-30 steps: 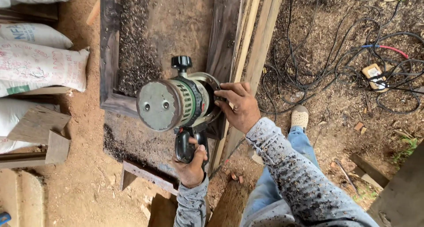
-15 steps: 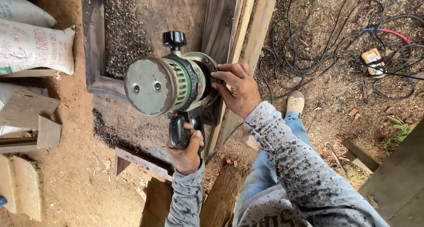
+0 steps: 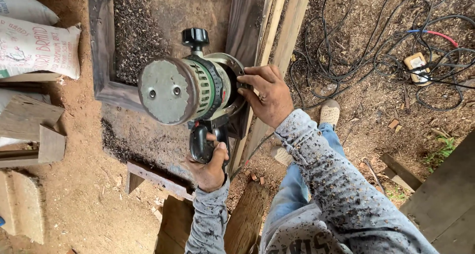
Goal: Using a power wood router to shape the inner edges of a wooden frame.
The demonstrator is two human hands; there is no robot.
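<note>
Ground: bare earth strewn with wood shavings (image 3: 133, 31), under an outdoor work area.
Router: a green-and-grey power router (image 3: 190, 88) sat tipped on its side against the edge of the upright dark board (image 3: 247, 26).
Left hand (image 3: 208, 165): fingers clamped round the router's lower black handle.
Right hand (image 3: 267, 93): fingers closed on the base rim.
Change: tool and hands had drifted left and nearer the camera within the second; grips unchanged, apparently a repositioning.
Surroundings: tangled cables (image 3: 396, 41) lay right, sacks (image 3: 34, 44) left.
</note>
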